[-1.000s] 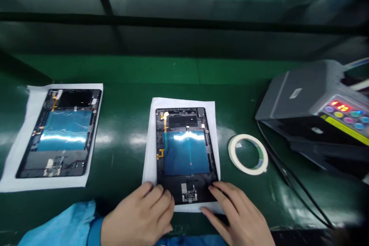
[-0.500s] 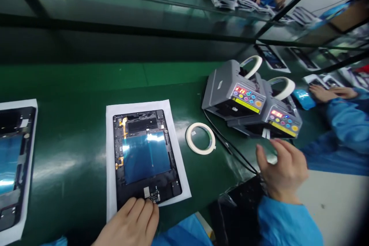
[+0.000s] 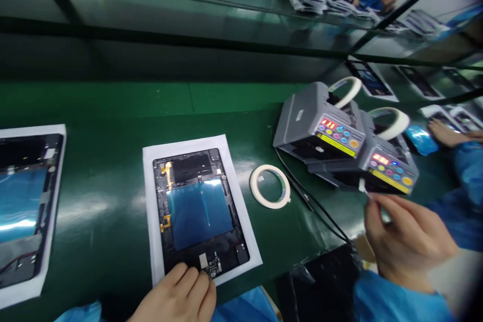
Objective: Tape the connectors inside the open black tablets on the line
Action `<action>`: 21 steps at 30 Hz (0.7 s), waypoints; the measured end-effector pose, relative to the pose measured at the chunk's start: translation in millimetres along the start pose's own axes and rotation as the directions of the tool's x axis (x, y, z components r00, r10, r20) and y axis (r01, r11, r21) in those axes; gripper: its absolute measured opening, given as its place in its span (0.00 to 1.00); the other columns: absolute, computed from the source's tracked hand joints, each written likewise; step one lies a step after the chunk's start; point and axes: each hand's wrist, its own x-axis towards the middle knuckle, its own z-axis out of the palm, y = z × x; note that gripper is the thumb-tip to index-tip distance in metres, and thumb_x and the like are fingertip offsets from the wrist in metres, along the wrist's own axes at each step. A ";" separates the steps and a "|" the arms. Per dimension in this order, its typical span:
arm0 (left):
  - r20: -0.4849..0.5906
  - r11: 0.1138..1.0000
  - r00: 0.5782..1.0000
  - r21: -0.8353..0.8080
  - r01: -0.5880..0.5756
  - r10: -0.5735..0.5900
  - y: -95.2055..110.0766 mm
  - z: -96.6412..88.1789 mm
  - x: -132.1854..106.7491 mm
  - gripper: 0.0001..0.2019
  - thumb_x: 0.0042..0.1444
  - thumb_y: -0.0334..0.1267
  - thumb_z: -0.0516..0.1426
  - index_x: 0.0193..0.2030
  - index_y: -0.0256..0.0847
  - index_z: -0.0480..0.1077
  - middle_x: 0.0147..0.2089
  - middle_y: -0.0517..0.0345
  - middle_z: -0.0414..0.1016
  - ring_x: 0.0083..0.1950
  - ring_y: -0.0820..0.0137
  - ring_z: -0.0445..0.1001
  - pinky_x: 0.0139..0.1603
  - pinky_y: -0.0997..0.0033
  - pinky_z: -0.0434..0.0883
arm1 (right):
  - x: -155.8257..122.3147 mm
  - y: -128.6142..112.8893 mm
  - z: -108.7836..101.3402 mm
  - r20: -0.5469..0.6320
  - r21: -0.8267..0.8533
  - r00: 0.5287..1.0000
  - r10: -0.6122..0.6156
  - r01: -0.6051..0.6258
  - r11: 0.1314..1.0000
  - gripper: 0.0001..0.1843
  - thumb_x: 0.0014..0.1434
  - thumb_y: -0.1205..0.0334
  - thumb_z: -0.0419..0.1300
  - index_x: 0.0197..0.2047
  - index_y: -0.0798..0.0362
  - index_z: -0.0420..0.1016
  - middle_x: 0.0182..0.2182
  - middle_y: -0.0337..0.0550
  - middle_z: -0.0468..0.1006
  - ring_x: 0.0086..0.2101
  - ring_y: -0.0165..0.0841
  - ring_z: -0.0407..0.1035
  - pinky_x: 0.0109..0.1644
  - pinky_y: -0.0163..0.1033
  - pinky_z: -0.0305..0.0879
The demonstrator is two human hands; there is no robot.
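Observation:
An opened tablet [image 3: 199, 209] with a blue battery film lies on a white sheet [image 3: 149, 201] on the green belt. My left hand [image 3: 177, 297] rests with its fingers bent on the tablet's near edge. My right hand [image 3: 405, 239] is off to the right, at the mouth of the nearer tape dispenser [image 3: 385, 166]. Its thumb and forefinger pinch a small white strip of tape [image 3: 363, 186] that sticks out of the dispenser.
A second grey tape dispenser [image 3: 317, 126] stands behind the first. A loose roll of tape [image 3: 270, 186] and black cables [image 3: 317, 209] lie between tablet and dispensers. Another opened tablet [image 3: 22, 206] lies at far left. Other workers' hands [image 3: 449, 133] are at the right and back.
My right hand left the tablet, swung right to the dispensers and closed on a strip of tape. The view turned to the right. My left hand stayed on the tablet.

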 end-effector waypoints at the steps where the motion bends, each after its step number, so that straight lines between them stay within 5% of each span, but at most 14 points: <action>1: 0.011 1.000 1.000 -0.006 0.008 -0.008 -4.5 -4.1 -1.5 0.10 0.61 0.30 0.47 0.40 0.37 0.70 0.34 0.57 0.75 0.32 0.68 0.69 0.39 0.64 0.63 | 8.1 -18.1 -5.9 0.056 0.094 0.998 0.006 -0.011 0.996 0.10 0.43 0.71 0.69 0.30 0.54 0.74 0.26 0.42 0.78 0.24 0.30 0.70 0.29 0.33 0.64; 4: 0.019 0.997 0.997 0.007 0.075 -0.075 -24.7 -18.2 -2.5 0.09 0.62 0.30 0.49 0.39 0.36 0.70 0.32 0.57 0.73 0.32 0.68 0.69 0.36 0.65 0.62 | 38.2 -80.3 -16.1 0.281 0.471 0.950 -0.134 -0.014 0.882 0.09 0.51 0.74 0.64 0.36 0.55 0.73 0.33 0.44 0.78 0.32 0.30 0.72 0.39 0.34 0.67; 8: 0.005 0.960 0.972 0.157 0.232 -0.236 -61.1 -28.2 4.3 0.08 0.63 0.35 0.51 0.39 0.35 0.70 0.34 0.54 0.72 0.35 0.66 0.70 0.34 0.66 0.62 | 87.0 -158.4 4.0 0.138 0.726 0.916 -0.376 0.165 0.667 0.06 0.56 0.71 0.60 0.38 0.55 0.73 0.33 0.42 0.78 0.33 0.28 0.71 0.41 0.33 0.65; 12: 0.038 0.901 0.931 0.272 0.339 -0.362 -92.1 -21.8 13.4 0.17 0.62 0.46 0.54 0.47 0.33 0.68 0.49 0.45 0.71 0.47 0.58 0.69 0.41 0.62 0.65 | 125.2 -219.4 54.8 0.067 0.715 0.914 -0.399 0.235 0.659 0.06 0.59 0.67 0.57 0.41 0.53 0.73 0.35 0.38 0.78 0.32 0.26 0.71 0.35 0.33 0.63; 16: 0.074 0.889 0.901 0.212 0.405 -0.428 -107.6 -10.0 16.5 0.28 0.60 0.53 0.54 0.57 0.31 0.63 0.60 0.43 0.64 0.57 0.55 0.62 0.54 0.57 0.62 | 135.9 -251.1 91.3 0.115 0.690 0.913 -0.392 0.211 0.693 0.07 0.60 0.66 0.56 0.40 0.53 0.73 0.34 0.35 0.78 0.29 0.24 0.70 0.29 0.32 0.59; 21: 0.087 0.890 0.887 0.106 0.443 -0.453 -111.5 -2.6 13.5 0.30 0.60 0.55 0.52 0.59 0.31 0.61 0.61 0.43 0.62 0.58 0.54 0.60 0.57 0.54 0.59 | 131.0 -254.1 97.0 0.102 0.689 0.905 -0.414 0.236 0.685 0.08 0.59 0.66 0.59 0.42 0.55 0.73 0.35 0.37 0.79 0.32 0.25 0.71 0.33 0.32 0.61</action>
